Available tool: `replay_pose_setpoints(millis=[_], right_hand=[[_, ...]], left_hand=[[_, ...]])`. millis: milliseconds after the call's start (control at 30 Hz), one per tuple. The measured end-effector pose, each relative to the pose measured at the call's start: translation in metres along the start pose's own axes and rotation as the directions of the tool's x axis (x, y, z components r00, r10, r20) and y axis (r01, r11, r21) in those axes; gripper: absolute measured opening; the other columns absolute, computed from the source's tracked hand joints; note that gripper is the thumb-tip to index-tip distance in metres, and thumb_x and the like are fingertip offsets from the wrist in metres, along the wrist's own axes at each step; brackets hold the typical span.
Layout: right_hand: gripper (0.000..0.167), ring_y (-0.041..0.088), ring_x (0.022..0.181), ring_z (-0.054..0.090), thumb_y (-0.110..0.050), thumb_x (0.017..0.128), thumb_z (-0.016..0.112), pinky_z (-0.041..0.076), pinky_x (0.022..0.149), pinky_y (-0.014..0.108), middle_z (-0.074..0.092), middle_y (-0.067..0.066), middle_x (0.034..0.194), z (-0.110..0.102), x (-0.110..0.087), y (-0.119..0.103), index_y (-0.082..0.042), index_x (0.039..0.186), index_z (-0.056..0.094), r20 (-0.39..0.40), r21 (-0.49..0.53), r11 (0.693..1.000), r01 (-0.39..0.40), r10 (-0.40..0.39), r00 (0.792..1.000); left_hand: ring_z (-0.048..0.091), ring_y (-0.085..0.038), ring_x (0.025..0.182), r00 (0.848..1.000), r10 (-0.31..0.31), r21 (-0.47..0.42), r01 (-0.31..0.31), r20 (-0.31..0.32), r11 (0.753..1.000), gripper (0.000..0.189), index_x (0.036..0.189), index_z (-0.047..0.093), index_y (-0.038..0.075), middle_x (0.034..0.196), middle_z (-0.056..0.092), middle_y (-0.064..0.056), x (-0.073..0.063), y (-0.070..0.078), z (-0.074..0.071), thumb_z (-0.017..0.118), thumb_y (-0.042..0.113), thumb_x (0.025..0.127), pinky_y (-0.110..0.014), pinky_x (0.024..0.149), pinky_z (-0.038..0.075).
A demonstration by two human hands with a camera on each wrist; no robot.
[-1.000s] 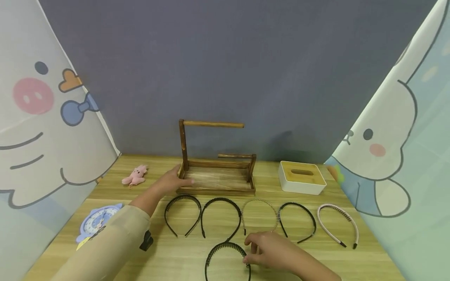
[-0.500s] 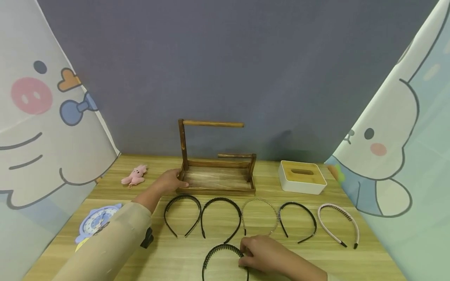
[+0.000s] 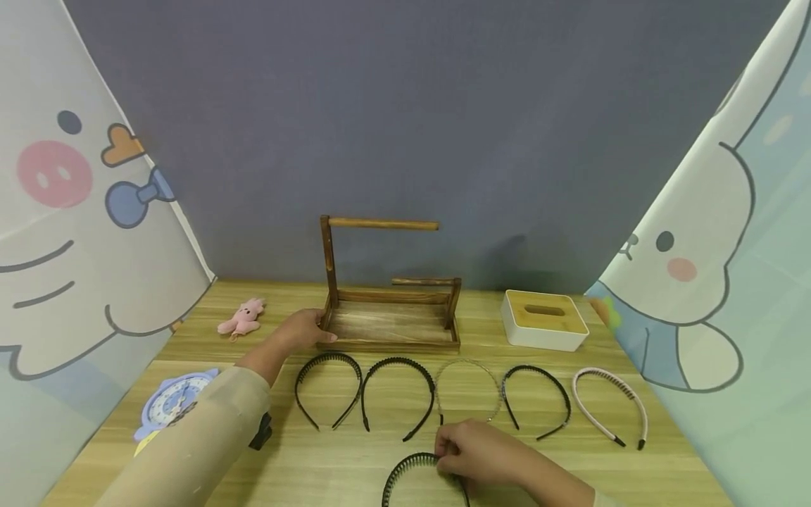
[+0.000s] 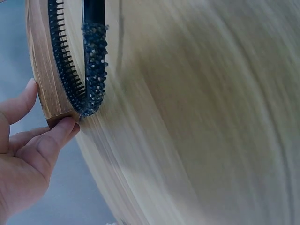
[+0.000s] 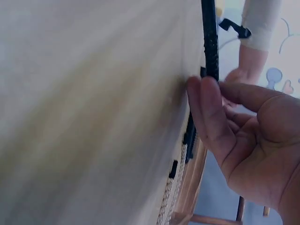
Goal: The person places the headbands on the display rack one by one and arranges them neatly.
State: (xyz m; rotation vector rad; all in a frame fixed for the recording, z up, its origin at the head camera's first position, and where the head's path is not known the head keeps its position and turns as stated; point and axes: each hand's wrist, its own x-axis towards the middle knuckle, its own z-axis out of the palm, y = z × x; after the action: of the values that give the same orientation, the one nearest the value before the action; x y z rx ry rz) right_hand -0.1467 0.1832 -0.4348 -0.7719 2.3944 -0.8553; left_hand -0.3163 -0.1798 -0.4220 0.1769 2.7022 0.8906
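At the left end of a wooden stand with a tray base [image 3: 389, 346] and two bars, my left hand [image 3: 300, 329] grips the corner. The left wrist view shows thumb and fingers on opposite sides of the stand's wooden edge [image 4: 44, 70]. My right hand [image 3: 475, 451] pinches a black toothed headband [image 3: 394, 477] near the front of the table; its lower part runs out of the head view. In the right wrist view, the thumb and fingers close on the black band [image 5: 211, 47]. Behind it lie black headbands [image 3: 398, 361], a thin braided headband [image 3: 467, 362] and a pale pink headband [image 3: 608, 375].
A white tissue box with a wooden lid [image 3: 546, 324] stands right of the stand. Pink plush toy [image 3: 243, 318] and blue clock [image 3: 177, 400] are on the left of the wooden table [image 3: 304, 472]. A grey cloth [image 3: 393, 127] hangs behind.
My right hand has taken hold of the front black headband, which has shifted slightly right and nearer. My left hand stays at the stand's corner, its thumb drawn back a little.
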Motion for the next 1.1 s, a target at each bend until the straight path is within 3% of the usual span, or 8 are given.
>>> replay_pose_setpoints(millis=[100,233,367,533,633,767,933,1100], right_hand=[[0.008,0.003,0.055,0.059,-0.022,0.093,0.066,0.052,0.050,0.022,0.066,-0.007,0.069,-0.007,-0.001,0.006,-0.014,0.094,0.064,0.076,0.227,0.974,0.017,-0.036,0.996],[0.016,0.008,0.062,0.065,-0.016,0.095,0.064,0.054,0.050,0.022,0.070,0.004,0.079,-0.013,-0.001,0.012,-0.003,0.103,0.062,0.198,0.502,0.865,0.010,-0.127,0.972],[0.024,0.008,0.069,0.066,-0.012,0.094,0.065,0.054,0.055,0.018,0.068,0.001,0.086,-0.017,-0.002,0.013,0.001,0.113,0.062,0.265,0.628,0.777,-0.037,-0.169,0.949],[0.033,0.007,0.072,0.067,-0.007,0.092,0.065,0.054,0.057,0.018,0.068,-0.004,0.087,-0.028,-0.004,0.011,0.005,0.122,0.062,0.331,0.700,0.707,-0.100,-0.197,0.923],[0.035,0.008,0.074,0.067,-0.005,0.092,0.064,0.055,0.059,0.018,0.068,-0.004,0.089,-0.035,-0.006,0.008,0.007,0.125,0.059,0.345,0.725,0.683,-0.093,-0.242,0.907],[0.035,0.008,0.076,0.066,-0.003,0.094,0.061,0.056,0.062,0.020,0.066,-0.003,0.093,-0.047,-0.010,0.001,0.007,0.127,0.055,0.300,0.749,0.661,-0.030,-0.299,0.906],[0.042,0.011,0.081,0.067,-0.003,0.095,0.060,0.057,0.065,0.023,0.064,-0.001,0.096,-0.067,-0.013,-0.006,0.007,0.135,0.051,0.203,0.752,0.658,0.047,-0.299,0.932],[0.049,0.015,0.085,0.068,-0.001,0.094,0.061,0.060,0.068,0.028,0.064,0.004,0.099,-0.085,-0.014,-0.013,0.008,0.139,0.045,0.127,0.740,0.671,0.047,-0.208,0.970]], left_hand=[[0.034,-0.048,0.138,1.000,0.005,-0.003,-0.005,0.001,1.000,0.080,0.152,0.029,-0.005,0.152,0.034,-0.030,0.000,0.000,0.001,0.071,0.029,0.092,-0.060,0.108,0.036],[0.035,-0.048,0.138,1.000,0.007,-0.004,-0.007,-0.002,1.000,0.079,0.152,0.030,-0.005,0.152,0.034,-0.029,0.001,0.000,0.002,0.070,0.027,0.092,-0.059,0.108,0.036],[0.035,-0.048,0.138,1.000,0.006,0.002,-0.006,0.000,1.000,0.078,0.152,0.030,-0.004,0.152,0.035,-0.029,0.000,0.000,0.004,0.069,0.028,0.093,-0.060,0.109,0.035],[0.034,-0.047,0.139,1.000,-0.003,-0.001,0.003,-0.003,1.000,0.077,0.153,0.029,-0.002,0.153,0.034,-0.028,-0.001,0.001,0.005,0.069,0.028,0.093,-0.060,0.110,0.034],[0.033,-0.047,0.139,1.000,-0.007,0.006,0.007,-0.001,1.000,0.076,0.153,0.029,-0.002,0.154,0.033,-0.028,-0.001,0.001,0.004,0.068,0.027,0.094,-0.060,0.110,0.034],[0.034,-0.048,0.139,1.000,-0.006,0.011,0.006,0.000,1.000,0.076,0.153,0.029,-0.002,0.153,0.034,-0.028,-0.002,0.001,0.004,0.068,0.027,0.094,-0.060,0.110,0.034],[0.035,-0.047,0.139,1.000,-0.003,0.008,0.003,0.000,1.000,0.076,0.153,0.029,-0.002,0.153,0.034,-0.028,-0.002,0.001,0.003,0.068,0.027,0.094,-0.059,0.109,0.035],[0.036,-0.047,0.138,1.000,0.001,0.017,-0.001,-0.012,1.000,0.075,0.152,0.030,-0.003,0.152,0.035,-0.028,-0.002,-0.001,0.002,0.068,0.027,0.094,-0.059,0.109,0.036]])
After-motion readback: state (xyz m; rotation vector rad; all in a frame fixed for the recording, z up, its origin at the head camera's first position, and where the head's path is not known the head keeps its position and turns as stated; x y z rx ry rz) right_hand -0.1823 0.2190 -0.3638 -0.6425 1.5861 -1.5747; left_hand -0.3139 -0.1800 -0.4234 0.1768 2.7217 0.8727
